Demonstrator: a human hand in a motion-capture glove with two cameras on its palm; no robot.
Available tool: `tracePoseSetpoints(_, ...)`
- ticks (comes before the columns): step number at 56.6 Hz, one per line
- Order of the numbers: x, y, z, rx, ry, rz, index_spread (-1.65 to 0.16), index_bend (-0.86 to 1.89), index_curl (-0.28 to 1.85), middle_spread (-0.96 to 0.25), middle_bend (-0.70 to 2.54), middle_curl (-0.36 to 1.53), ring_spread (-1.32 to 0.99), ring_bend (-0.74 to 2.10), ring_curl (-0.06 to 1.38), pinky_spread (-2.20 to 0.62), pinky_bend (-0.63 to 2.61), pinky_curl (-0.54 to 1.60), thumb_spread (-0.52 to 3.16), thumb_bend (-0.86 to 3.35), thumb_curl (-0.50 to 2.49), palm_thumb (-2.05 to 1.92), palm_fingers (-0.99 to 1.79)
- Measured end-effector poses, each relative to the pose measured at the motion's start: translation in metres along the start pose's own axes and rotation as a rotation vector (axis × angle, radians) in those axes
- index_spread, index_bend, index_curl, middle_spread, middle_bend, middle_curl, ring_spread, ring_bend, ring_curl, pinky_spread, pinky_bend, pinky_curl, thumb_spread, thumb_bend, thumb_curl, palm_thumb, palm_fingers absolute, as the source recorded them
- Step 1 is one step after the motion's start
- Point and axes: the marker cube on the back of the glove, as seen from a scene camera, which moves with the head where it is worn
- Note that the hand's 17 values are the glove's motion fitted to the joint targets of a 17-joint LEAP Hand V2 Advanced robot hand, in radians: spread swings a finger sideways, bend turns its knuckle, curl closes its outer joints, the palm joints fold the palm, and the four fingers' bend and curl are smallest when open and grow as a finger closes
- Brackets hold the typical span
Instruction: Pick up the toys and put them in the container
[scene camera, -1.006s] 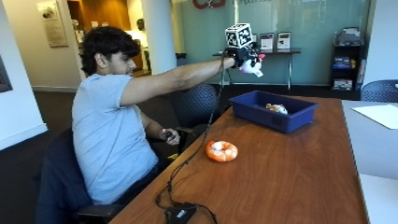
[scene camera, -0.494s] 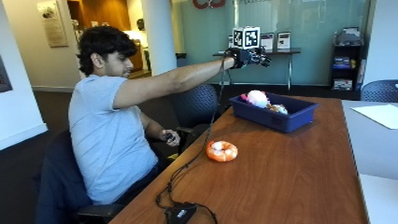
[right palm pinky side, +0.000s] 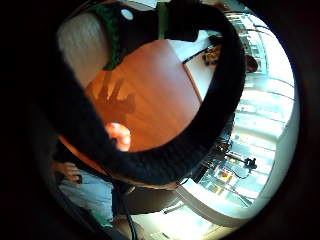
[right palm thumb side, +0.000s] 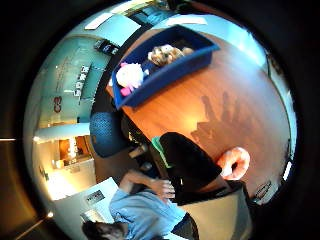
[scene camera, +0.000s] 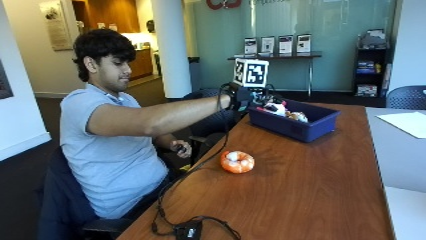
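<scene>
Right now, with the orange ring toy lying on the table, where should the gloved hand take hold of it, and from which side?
The orange ring toy lies flat on the wooden table with its hole facing up and bare table around it. Probably best to come from above and pinch across one side of the ring, a finger in the hole and the thumb on the outer edge.

The long brown wooden table (scene camera: 313, 185) has a smooth, semi-glossy top that catches the light. The dark blue plastic container (scene camera: 296, 127) at centre right of the outside view looks smooth and matt. The orange ring-shaped plush toy (scene camera: 237, 162) mid-frame looks soft. The black cloth-gloved right hand (scene camera: 247, 98) is matt.
</scene>
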Motion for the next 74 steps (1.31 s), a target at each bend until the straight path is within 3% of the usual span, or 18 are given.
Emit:
tracePoseSetpoints(12, 0.042, 0.066, 0.083, -0.094, -0.064, -0.009, -0.33, 0.16, 0.26, 0.01, 0.12, 0.26, 0.00, 0.15, 0.27, 0.09, 0.99, 0.33, 1.29, -0.04, 0.20, -0.05, -0.19)
tracePoseSetpoints(22, 0.049, 0.083, 0.178, -0.186, -0.013, -0.030, -0.33, 0.17, 0.28, 0.01, 0.11, 0.23, 0.01, 0.12, 0.23, 0.09, 1.00, 0.34, 1.31, -0.02, 0.22, -0.03, -0.23)
tracePoseSetpoints(28, 0.046, 0.079, 0.210, -0.071, -0.036, -0.038, -0.33, 0.16, 0.28, 0.02, 0.11, 0.22, 0.01, 0.11, 0.20, 0.08, 1.02, 0.34, 1.34, -0.04, 0.21, -0.07, -0.25)
tracePoseSetpoints(33, 0.048, 0.075, 0.208, 0.089, -0.009, -0.025, -0.35, 0.28, 0.31, 0.01, 0.16, 0.22, 0.01, 0.20, 0.21, 0.04, 0.99, 0.34, 1.41, -0.03, 0.19, -0.06, 0.03)
tracePoseSetpoints(47, 0.034, 0.062, 0.192, 0.257, 0.015, -0.109, -0.34, 0.33, 0.34, -0.02, 0.22, 0.25, -0.07, 0.52, 0.29, -0.20, 0.97, 0.33, 1.67, 0.10, 0.22, 0.12, 0.62)
tracePoseSetpoints(59, -0.003, 0.016, 0.122, 0.314, -0.030, -0.118, -0.29, 0.21, 0.36, -0.03, 0.26, 0.29, -0.14, 0.72, 0.39, -0.31, 1.00, 0.38, 1.63, 0.38, 0.35, 0.51, 0.80)
tracePoseSetpoints(74, -0.058, -0.058, 0.007, 0.393, -0.108, -0.113, -0.28, 0.15, 0.34, -0.04, 0.27, 0.33, -0.19, 0.80, 0.43, -0.36, 1.06, 0.43, 1.57, 0.49, 0.46, 0.71, 0.89)
